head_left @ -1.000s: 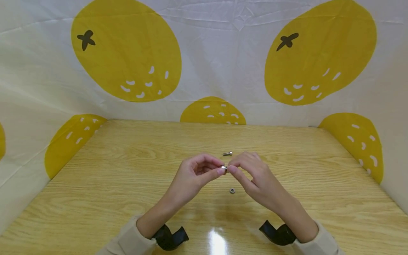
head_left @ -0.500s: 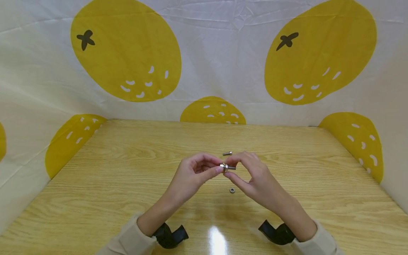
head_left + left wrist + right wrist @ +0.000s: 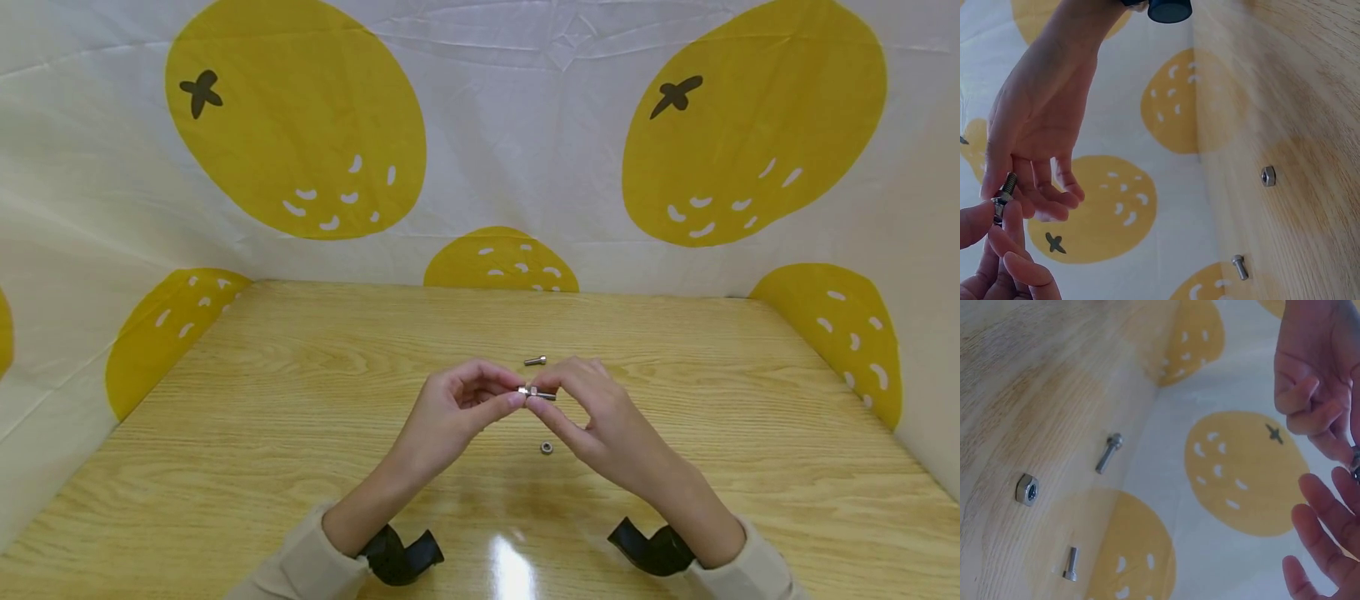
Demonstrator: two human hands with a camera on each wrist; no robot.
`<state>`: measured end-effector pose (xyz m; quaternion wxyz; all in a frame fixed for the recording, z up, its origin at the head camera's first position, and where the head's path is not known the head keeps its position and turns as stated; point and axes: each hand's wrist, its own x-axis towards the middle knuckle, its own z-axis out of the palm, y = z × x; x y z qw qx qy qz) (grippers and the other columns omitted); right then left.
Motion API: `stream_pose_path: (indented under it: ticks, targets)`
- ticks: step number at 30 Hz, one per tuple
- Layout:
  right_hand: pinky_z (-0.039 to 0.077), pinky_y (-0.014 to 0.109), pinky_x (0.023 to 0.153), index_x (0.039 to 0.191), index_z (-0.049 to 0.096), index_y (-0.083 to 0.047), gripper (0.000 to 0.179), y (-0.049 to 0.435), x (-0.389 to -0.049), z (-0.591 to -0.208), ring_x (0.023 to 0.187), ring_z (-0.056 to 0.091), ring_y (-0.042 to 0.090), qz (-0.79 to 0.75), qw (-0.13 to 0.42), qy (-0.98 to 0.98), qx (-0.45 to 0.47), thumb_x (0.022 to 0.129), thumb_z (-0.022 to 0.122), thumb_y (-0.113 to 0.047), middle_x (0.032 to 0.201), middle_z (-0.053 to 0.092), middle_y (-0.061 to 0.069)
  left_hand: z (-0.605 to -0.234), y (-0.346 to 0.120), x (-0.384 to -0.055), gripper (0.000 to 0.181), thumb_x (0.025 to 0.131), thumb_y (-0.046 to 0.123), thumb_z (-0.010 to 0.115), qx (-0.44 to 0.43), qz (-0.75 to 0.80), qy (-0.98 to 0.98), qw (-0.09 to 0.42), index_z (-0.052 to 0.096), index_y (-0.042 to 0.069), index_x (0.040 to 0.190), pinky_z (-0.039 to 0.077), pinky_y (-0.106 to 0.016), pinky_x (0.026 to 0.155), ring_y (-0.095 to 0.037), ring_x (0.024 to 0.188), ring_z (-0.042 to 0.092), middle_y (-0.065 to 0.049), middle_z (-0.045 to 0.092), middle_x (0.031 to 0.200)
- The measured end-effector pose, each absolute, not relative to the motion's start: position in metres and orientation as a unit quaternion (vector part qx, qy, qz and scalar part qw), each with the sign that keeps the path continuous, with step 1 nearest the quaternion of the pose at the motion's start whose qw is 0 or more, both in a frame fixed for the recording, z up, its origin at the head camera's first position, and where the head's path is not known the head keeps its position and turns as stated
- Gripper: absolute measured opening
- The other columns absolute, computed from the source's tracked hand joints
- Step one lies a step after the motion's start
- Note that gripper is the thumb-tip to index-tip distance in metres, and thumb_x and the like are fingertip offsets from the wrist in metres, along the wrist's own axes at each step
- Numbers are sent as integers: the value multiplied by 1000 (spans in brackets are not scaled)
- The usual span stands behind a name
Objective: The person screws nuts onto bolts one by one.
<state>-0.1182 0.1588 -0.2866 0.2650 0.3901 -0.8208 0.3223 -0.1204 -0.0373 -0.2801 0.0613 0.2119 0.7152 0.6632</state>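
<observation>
My left hand pinches the head end of a metal bolt between thumb and fingers, above the table. With thumb and forefinger, my right hand holds a hex nut that sits around the bolt's shank. The threaded end points right, past the nut. In the left wrist view, the bolt's threads show between both hands. Only a sliver of the held hardware appears at the right wrist view's edge. Fingers hide part of the bolt head.
On the wooden table lie a loose nut and a socket-head bolt. The right wrist view shows a second loose bolt on the wood. A white cloth with yellow fruit prints surrounds the table's back and sides.
One second ago the right fingertips covered the bolt's threaded end; they have moved left onto the nut, exposing the shank. Since half a second ago the right thumb and nut have shifted slightly.
</observation>
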Motion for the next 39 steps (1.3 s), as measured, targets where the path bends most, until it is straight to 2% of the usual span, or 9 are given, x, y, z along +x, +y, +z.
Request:
stream_pose_path:
  ticks: [4, 7, 9, 12, 19, 25, 33, 37, 39]
  targets:
    - [40, 32, 86, 92, 64, -17, 10, 161, -118, -287, 93, 55, 10, 318, 250, -836, 371, 94, 54, -14, 92, 63, -10, -280, -37, -120, 19, 86, 17, 68, 211, 669, 710, 67, 65, 7, 102, 51, -24, 72, -16, 82, 63, -8, 67, 97]
    - [42, 33, 83, 100, 63, -16, 10, 162, -116, -286, 94, 54, 10, 318, 238, -847, 353, 91, 59, -18, 95, 62, -10, -280, -37, -121, 20, 86, 18, 67, 210, 667, 711, 67, 65, 6, 102, 51, -24, 72, -15, 81, 62, -8, 67, 97]
    - [43, 33, 81, 107, 62, -15, 21, 163, -115, -285, 93, 53, 10, 317, 236, -849, 350, 87, 66, -18, 97, 60, -10, -280, -37, -121, 20, 86, 18, 67, 210, 665, 714, 65, 65, 6, 102, 51, -23, 72, -15, 80, 62, -9, 67, 97]
    - [43, 32, 79, 110, 59, -13, 32, 162, -115, -284, 91, 52, 10, 318, 245, -838, 370, 81, 72, -11, 99, 60, -7, -281, -37, -121, 21, 86, 18, 67, 214, 662, 716, 62, 65, 5, 103, 51, -24, 72, -15, 80, 61, -10, 67, 97]
    - [42, 28, 80, 106, 59, -12, 33, 159, -116, -282, 90, 52, 10, 319, 269, -815, 403, 77, 71, 0, 100, 61, -4, -281, -38, -121, 21, 86, 18, 67, 213, 661, 717, 59, 65, 5, 103, 51, -25, 72, -16, 81, 62, -10, 67, 98]
    - [42, 29, 79, 104, 59, -13, 24, 161, -115, -283, 91, 49, 10, 316, 255, -825, 393, 83, 68, -6, 99, 59, -7, -279, -39, -119, 17, 85, 20, 68, 201, 653, 728, 53, 67, 12, 100, 50, -26, 70, -16, 80, 61, -4, 67, 97]
    - [43, 31, 80, 95, 59, -15, 5, 161, -114, -286, 95, 48, 9, 315, 218, -849, 363, 92, 57, -11, 95, 59, -9, -278, -39, -119, 18, 84, 21, 70, 207, 650, 730, 47, 68, 13, 99, 49, -25, 68, -16, 79, 61, -3, 68, 96]
    - [39, 30, 82, 90, 62, -16, 14, 162, -115, -286, 92, 51, 8, 314, 222, -848, 365, 95, 51, -10, 91, 61, -9, -279, -38, -118, 18, 83, 21, 70, 210, 651, 728, 46, 68, 12, 99, 49, -24, 67, -16, 78, 61, -4, 68, 95]
    - [39, 31, 83, 95, 63, -17, 12, 162, -114, -285, 94, 51, 8, 314, 213, -852, 360, 95, 52, -12, 94, 61, -10, -279, -38, -118, 18, 83, 21, 70, 209, 650, 729, 45, 68, 12, 99, 49, -23, 66, -16, 77, 60, -4, 68, 95]
